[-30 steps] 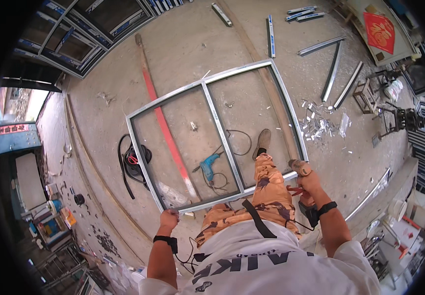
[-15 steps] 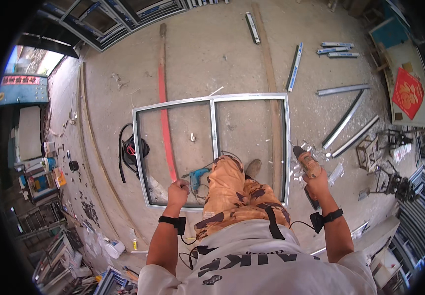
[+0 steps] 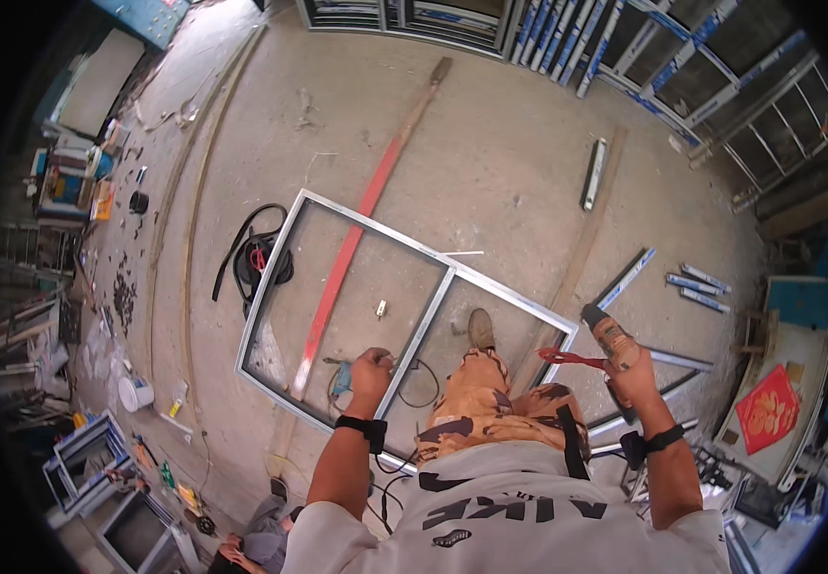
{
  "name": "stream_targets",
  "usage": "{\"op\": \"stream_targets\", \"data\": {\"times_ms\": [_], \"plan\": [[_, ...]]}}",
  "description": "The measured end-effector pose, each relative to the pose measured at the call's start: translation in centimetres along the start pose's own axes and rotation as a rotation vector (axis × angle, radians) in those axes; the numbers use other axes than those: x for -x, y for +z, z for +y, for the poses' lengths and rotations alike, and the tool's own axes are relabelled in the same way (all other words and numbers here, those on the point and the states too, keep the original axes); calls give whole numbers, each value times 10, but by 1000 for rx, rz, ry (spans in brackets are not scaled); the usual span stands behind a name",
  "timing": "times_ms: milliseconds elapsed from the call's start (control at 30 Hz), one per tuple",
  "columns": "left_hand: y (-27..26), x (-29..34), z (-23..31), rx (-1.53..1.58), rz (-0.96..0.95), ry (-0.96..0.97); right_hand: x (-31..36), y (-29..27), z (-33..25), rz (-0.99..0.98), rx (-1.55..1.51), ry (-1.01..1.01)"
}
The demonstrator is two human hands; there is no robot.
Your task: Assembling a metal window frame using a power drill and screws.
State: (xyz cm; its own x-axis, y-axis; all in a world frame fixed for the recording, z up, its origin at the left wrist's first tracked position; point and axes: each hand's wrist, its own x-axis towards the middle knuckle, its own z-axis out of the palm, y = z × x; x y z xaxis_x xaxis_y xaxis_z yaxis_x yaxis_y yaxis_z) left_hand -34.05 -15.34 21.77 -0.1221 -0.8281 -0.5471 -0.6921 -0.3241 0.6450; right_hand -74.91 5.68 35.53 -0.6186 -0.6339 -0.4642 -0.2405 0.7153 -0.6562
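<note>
My right hand [image 3: 632, 375] grips an orange and dark cordless drill [image 3: 615, 337], its nose tipped up and to the left. A slim red tool [image 3: 572, 358], possibly pliers, sticks out leftward from the same hand. My left hand [image 3: 373, 371] is closed above the metal window frame [image 3: 366, 227]; what its fingers hold, if anything, is too small to make out. The frame lies on the floor, split by a crossbar [image 3: 423, 321]. Beside my left hand sits a teal corded power drill [image 3: 340, 380], partly hidden. One of my shoes [image 3: 481, 328] stands inside the frame's right section.
Under the frame run a red-painted strip [image 3: 345, 268] and a wooden strip [image 3: 586, 244]. A black strap coil [image 3: 266, 260] lies at its left. Blue-wrapped profiles [image 3: 625, 277] are scattered rightward; frames [image 3: 409, 43] stand far off. Another person [image 3: 263, 536] is at lower left.
My view has turned, so the frame now lies slanted. A red tool now shows in my right hand along with the cordless drill. My left hand stays closed, now nearer the crossbar.
</note>
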Motion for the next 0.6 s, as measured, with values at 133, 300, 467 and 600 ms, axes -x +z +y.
{"op": "stream_targets", "data": {"times_ms": [133,300,467,600], "plan": [[11,9,57,246,37,29,-76,-42,-53,-85,121,12],[19,19,70,367,220,-99,-166,-47,-106,-213,362,-253],[46,56,26,412,448,-281,-249,5,-134,-543,571,-540],[78,120,5,528,680,-507,-295,60,-148,-827,683,-815]]}}
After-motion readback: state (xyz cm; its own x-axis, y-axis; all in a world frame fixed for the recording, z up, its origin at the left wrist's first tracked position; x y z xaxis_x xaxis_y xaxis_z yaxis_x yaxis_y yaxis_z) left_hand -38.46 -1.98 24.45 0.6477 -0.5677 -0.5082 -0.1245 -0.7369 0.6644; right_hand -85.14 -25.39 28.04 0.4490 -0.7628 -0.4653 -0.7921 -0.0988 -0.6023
